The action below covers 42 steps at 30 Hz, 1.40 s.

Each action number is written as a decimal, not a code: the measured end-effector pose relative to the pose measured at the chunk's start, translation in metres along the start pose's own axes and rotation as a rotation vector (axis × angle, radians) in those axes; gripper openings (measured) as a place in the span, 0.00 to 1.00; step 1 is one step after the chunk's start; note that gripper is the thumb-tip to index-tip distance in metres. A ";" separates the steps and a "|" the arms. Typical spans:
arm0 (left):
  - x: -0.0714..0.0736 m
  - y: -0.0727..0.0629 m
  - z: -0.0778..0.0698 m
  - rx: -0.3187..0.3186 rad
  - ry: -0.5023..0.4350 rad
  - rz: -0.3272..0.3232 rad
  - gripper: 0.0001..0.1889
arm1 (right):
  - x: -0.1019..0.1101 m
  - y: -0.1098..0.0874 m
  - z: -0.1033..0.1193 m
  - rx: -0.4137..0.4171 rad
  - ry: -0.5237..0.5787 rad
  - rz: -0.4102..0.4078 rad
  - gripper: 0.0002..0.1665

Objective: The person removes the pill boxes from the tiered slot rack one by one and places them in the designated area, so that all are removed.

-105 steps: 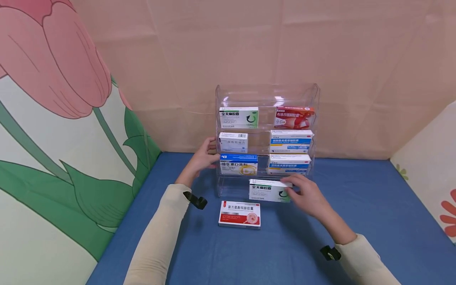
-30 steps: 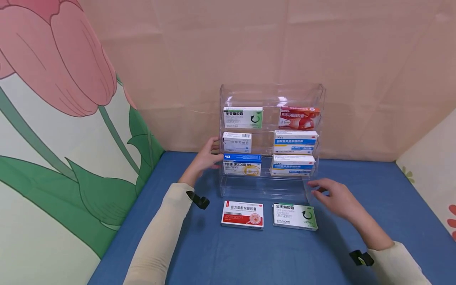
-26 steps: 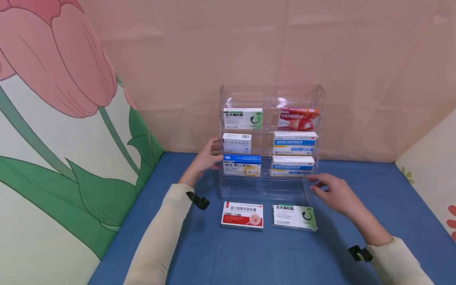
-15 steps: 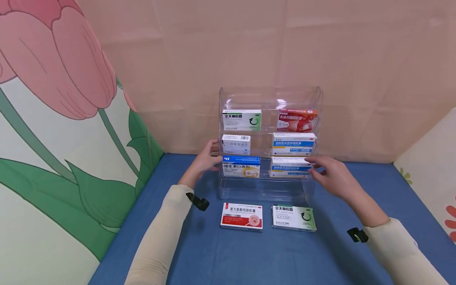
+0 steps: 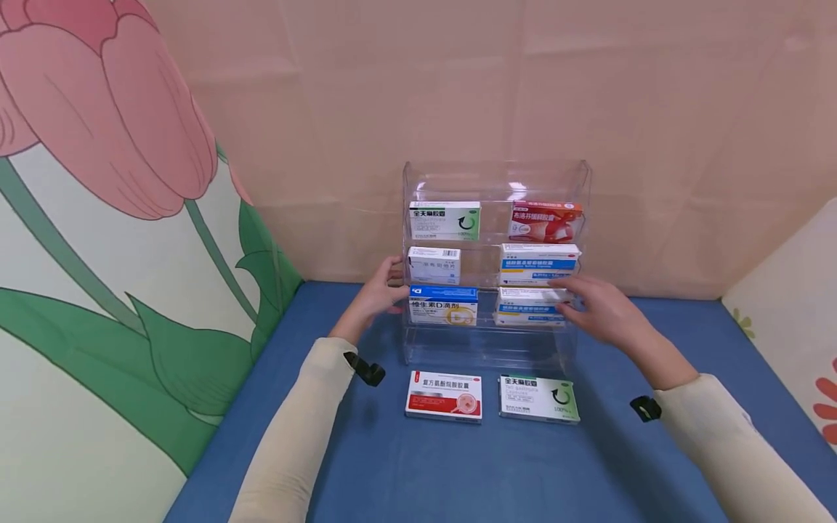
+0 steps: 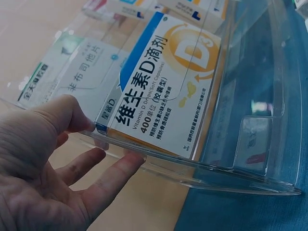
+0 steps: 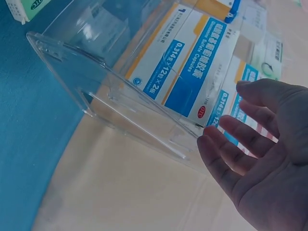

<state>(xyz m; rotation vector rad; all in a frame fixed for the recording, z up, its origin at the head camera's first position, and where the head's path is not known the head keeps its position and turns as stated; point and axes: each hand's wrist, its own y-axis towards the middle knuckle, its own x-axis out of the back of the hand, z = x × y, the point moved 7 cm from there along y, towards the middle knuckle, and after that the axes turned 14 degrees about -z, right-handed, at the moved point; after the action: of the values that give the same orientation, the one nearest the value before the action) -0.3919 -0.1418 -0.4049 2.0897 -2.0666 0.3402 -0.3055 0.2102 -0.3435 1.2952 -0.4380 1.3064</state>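
Observation:
My left hand point(image 5: 376, 292) grips the left side of a clear tiered display rack point(image 5: 485, 350). In the left wrist view its thumb lies by the rack's front edge, beside a vitamin D box point(image 6: 168, 91), with fingers on the outer side. My right hand point(image 5: 607, 314) is at the rack's right side, fingers spread in front of the lower blue-and-white capsule box point(image 5: 528, 308). In the right wrist view its fingers are loosely bent beside that box point(image 7: 185, 62); whether they touch it I cannot tell. Another blue-and-white box point(image 5: 532, 263) stands one tier higher.
On the blue tablecloth point(image 5: 458, 472) before the rack lie a red-and-white medicine box point(image 5: 445, 396) and a green-and-white one point(image 5: 538, 399). Higher tiers hold a green-and-white box point(image 5: 445, 221), a red box point(image 5: 544, 222) and a small white box point(image 5: 434, 266). A pink cloth wall point(image 5: 340, 145) stands behind.
My right hand has set the green-and-white box flat on the table, let it go, and moved up to the lower blue-and-white box. The left hand stays on the rack.

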 end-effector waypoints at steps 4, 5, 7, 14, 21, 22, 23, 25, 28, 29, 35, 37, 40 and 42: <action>0.002 0.003 0.000 -0.001 0.014 0.004 0.39 | -0.005 0.006 0.000 0.009 -0.029 0.023 0.30; 0.002 0.004 0.000 0.000 0.016 0.005 0.39 | -0.006 0.007 0.001 0.009 -0.037 0.029 0.30; 0.002 0.005 0.000 -0.001 0.017 0.005 0.39 | -0.008 0.010 0.000 0.010 -0.053 0.036 0.31; -0.001 0.005 0.000 -0.003 0.014 0.006 0.38 | -0.015 0.009 -0.002 0.018 -0.125 0.009 0.33; 0.001 0.002 0.001 0.002 0.034 -0.002 0.38 | -0.017 0.005 0.002 0.089 -0.170 -0.060 0.32; 0.001 0.002 0.001 0.003 0.033 -0.001 0.38 | -0.018 0.004 0.002 0.096 -0.172 -0.064 0.32; 0.001 0.001 0.001 0.004 0.033 -0.001 0.38 | -0.018 0.004 0.002 0.100 -0.173 -0.066 0.32; 0.002 0.001 0.000 0.002 0.030 -0.002 0.38 | -0.019 0.004 0.002 0.104 -0.174 -0.065 0.32; 0.002 0.002 -0.001 -0.001 0.027 -0.003 0.38 | -0.018 0.003 0.003 0.106 -0.172 -0.068 0.32; 0.003 0.002 0.000 -0.001 0.030 -0.005 0.38 | -0.018 0.003 0.003 0.104 -0.168 -0.067 0.32; 0.003 -0.001 0.001 0.006 0.045 -0.006 0.37 | -0.013 0.001 0.008 0.091 -0.118 -0.064 0.32; 0.001 -0.001 0.001 0.006 0.042 -0.002 0.37 | -0.009 0.001 0.011 0.089 -0.095 -0.076 0.31; 0.000 -0.001 0.002 0.006 0.030 0.005 0.37 | 0.001 0.001 0.014 0.072 -0.053 -0.103 0.30; 0.002 -0.001 0.003 0.010 0.029 0.001 0.38 | 0.007 0.002 0.016 0.063 -0.018 -0.123 0.27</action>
<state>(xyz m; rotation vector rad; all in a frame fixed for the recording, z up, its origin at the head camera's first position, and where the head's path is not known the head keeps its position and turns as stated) -0.3909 -0.1440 -0.4069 2.0773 -2.0543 0.3795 -0.2988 0.1984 -0.3319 1.3657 -0.3261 1.2149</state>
